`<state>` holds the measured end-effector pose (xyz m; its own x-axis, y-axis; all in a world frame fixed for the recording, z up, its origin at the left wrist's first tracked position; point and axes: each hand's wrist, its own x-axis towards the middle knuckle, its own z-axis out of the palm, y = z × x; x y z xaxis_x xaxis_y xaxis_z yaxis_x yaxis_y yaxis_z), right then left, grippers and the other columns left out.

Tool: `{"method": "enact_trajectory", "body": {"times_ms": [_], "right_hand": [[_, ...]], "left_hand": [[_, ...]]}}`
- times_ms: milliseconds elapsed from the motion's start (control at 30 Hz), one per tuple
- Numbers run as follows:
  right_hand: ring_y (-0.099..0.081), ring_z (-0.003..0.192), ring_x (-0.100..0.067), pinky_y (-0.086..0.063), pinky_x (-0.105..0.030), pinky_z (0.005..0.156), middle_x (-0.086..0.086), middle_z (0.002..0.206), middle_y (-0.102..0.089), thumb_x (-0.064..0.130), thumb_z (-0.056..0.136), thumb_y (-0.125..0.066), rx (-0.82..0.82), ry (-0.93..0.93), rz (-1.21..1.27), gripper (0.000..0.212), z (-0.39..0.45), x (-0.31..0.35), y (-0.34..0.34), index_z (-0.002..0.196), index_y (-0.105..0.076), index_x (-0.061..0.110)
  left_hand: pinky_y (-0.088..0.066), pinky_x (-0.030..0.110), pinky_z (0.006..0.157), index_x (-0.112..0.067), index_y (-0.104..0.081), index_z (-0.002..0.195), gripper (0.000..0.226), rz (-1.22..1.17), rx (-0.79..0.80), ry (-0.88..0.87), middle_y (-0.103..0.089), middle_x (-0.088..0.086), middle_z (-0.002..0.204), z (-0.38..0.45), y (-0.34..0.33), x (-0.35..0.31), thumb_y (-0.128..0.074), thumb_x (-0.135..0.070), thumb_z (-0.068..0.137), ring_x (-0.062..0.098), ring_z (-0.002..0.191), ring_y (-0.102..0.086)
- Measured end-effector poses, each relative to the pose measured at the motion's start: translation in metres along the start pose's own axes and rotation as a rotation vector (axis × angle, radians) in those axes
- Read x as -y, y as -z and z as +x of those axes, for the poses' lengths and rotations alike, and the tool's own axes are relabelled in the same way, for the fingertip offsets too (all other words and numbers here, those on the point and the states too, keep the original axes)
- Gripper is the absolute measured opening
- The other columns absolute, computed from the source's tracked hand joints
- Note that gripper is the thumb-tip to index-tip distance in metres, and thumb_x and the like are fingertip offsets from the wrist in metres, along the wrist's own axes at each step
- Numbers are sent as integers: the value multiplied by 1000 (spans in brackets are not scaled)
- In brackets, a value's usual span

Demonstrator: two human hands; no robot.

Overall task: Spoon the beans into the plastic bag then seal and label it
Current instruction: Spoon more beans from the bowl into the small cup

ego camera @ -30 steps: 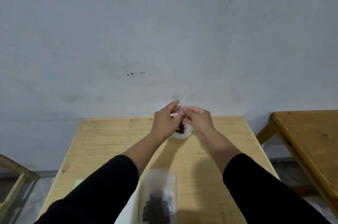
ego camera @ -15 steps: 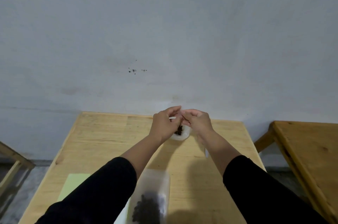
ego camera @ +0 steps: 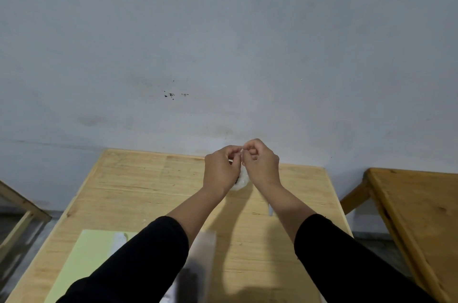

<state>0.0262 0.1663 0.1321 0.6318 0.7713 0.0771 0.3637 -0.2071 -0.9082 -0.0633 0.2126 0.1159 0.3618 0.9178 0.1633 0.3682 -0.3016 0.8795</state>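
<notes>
The clear plastic bag [ego camera: 198, 270] lies flat on the near part of the light wooden desk [ego camera: 138, 186], between the two black sleeves, with a dark heap of beans [ego camera: 189, 283] showing blurred through its lower half. Its left edge is hidden by the left sleeve [ego camera: 138, 265], and it lies beside a pale green sheet [ego camera: 84, 253] that rests flat on the desk's near left corner, with a small white patch on it that cannot be made out. Farther back, near the desk's far edge, stands a small white bowl [ego camera: 241, 182] with some dark beans just visible at its rim; most of it is covered by the hands. The left hand [ego camera: 221, 169] and the right hand [ego camera: 261, 164] are raised together above that bowl, fingertips meeting, each grip pinched on a tiny white item [ego camera: 241, 151] held between them; it is too small to tell what it is. A thin white strip [ego camera: 270, 209] lies on the desk just beside the right forearm. To the right stands a second, darker wooden desk [ego camera: 416, 206], apart from the first, and a wooden frame [ego camera: 22, 206] shows at the left edge. Behind it all is a plain grey-white wall [ego camera: 223, 42] with a few dark specks.
</notes>
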Motion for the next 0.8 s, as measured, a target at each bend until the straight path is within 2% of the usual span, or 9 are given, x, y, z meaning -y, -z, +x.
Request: {"method": "enact_trajectory", "body": {"times_ms": [33, 167, 300, 400, 467, 533, 600, 700, 800], "right_hand": [[-62, 67, -6, -46, -6, 60, 10, 71, -62, 9, 87, -58, 2, -17, 11, 9, 2, -1, 0, 85, -61, 17], [-67, 72, -17, -55, -27, 75, 2, 72, -66, 9, 85, -64, 27, -114, 82, 4, 8, -6, 4, 85, -64, 13], [-68, 72, -20, -55, -31, 76, -1, 73, -67, 6, 83, -63, 57, -153, 60, 8, 9, -8, 4, 84, -66, 13], [-66, 72, -17, -54, -24, 71, 2, 71, -65, 3, 82, -58, 46, -128, 7, 17, 9, -9, 3, 81, -67, 17], [-58, 63, -10, -46, -10, 60, 6, 65, -61, 2, 82, -54, 45, -95, -67, 22, 6, -13, 3, 80, -70, 17], [-54, 62, -3, -39, -2, 56, 9, 68, -61, 1, 84, -52, 51, -71, -105, 24, 2, -15, 3, 84, -72, 15], [-58, 74, -6, -41, -5, 66, 6, 82, -66, 2, 86, -51, 71, -37, -140, 25, 3, -15, 3, 91, -73, 14], [-59, 86, -12, -42, -17, 78, 3, 96, -63, 5, 89, -51, 142, -1, -203, 28, 8, -11, 5, 102, -71, 18], [-62, 81, -16, -47, -22, 78, 5, 91, -61, 8, 90, -51, 244, 6, -215, 29, 12, -13, 13, 100, -72, 25]], "left_hand": [[-39, -2, 64, -18, -71, 101, 20, 1, -8, -4, -69, -10, 81, -1, -1, -1, -55, -14, 90, -8, 68, -57], [-40, 0, 65, -18, -71, 99, 19, 21, -22, -14, -72, -6, 82, -4, -3, -1, -56, -14, 89, -3, 71, -59], [-39, 0, 64, -17, -72, 94, 16, 36, -67, 3, -71, -6, 81, -7, -5, 0, -56, -15, 89, -3, 67, -58], [-39, -1, 65, -15, -70, 96, 18, 48, -143, 48, -69, -7, 81, -4, -2, 0, -54, -14, 89, 1, 67, -57], [-44, 9, 71, -16, -70, 99, 20, 38, -230, 97, -69, -6, 83, 2, 4, 0, -53, -14, 89, 7, 69, -59], [-48, 21, 75, -16, -69, 99, 20, 38, -231, 101, -69, -5, 84, 6, 9, 1, -52, -14, 89, 9, 71, -62], [-52, 25, 72, -17, -69, 98, 19, 32, -141, 48, -68, -7, 86, 4, 11, 4, -54, -14, 88, 8, 74, -63], [-50, 14, 78, -20, -66, 109, 25, -37, 78, -70, -64, -13, 99, -3, 17, 14, -67, -20, 84, 1, 94, -61], [-35, 13, 98, -28, -45, 135, 81, 54, 342, -143, -47, -18, 132, -2, 29, 29, -84, -38, 64, -6, 120, -43]]}}
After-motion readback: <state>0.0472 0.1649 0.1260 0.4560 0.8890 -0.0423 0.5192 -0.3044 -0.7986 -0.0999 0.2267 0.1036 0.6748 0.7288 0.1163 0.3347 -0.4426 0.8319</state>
